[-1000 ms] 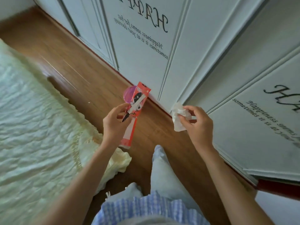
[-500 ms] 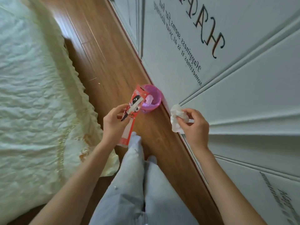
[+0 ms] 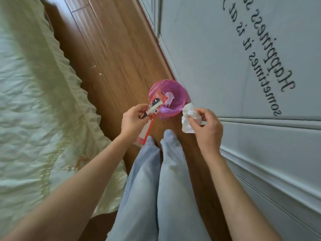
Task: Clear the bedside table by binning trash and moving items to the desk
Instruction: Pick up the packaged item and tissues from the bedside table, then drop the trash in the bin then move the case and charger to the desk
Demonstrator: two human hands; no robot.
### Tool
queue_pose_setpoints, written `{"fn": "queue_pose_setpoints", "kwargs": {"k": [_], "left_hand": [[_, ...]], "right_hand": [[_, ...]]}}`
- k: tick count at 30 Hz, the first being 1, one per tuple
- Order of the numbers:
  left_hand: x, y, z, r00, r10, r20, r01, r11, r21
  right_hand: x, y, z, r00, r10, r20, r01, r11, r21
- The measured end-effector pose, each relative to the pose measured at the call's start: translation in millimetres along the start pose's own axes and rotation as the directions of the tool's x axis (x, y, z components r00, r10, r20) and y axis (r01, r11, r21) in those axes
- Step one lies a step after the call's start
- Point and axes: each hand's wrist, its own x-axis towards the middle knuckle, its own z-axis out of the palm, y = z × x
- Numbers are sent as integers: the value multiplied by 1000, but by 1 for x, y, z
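Both hands loaded, standing at the bin.
Left hand (image 3: 132, 121) fingers pinch red wrapper (image 3: 150, 117) over the pink-lined bin (image 3: 171, 99) rim; right hand (image 3: 207, 130) fingers grip crumpled tissue (image 3: 188, 117) just beside it, on the floor by the wardrobe (image 3: 243, 49).

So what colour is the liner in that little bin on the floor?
Pink-purple, a translucent bin liner, seen clearly in the head view.

Home bedroom, quilted bed (image 3: 31, 105), wardrobe doors (image 3: 243, 49)
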Motion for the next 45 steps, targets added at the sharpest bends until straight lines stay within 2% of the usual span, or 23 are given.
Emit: {"fn": "queue_pose_setpoints", "kwargs": {"k": [8, 18, 26, 32, 35, 40, 45], "left_hand": [[114, -62, 100, 989, -123, 88, 117, 991, 73], [217, -100, 188, 979, -109, 170, 73, 975, 208], [239, -81, 156, 989, -42, 139, -10, 935, 355], [224, -85, 127, 974, 218, 59, -217, 830, 513], [214, -93, 126, 952, 307, 23, -265, 779, 568], [202, -111, 136, 951, 303, 69, -280, 742, 609], [196, -115, 129, 980, 193, 42, -179, 779, 600]], "right_hand": [[40, 83, 79, 985, 68, 159, -54, 995, -89], [83, 149, 131, 967, 99, 236, -62, 985, -158], [127, 147, 150, 949, 145, 279, -95, 978, -188], [160, 140, 175, 921, 151, 360, -62, 967, -246], [170, 150, 199, 892, 179, 416, -44, 948, -314], [184, 165, 234, 852, 227, 472, -26, 918, -395], [193, 155, 247, 792, 221, 568, 49, 906, -421]]}}
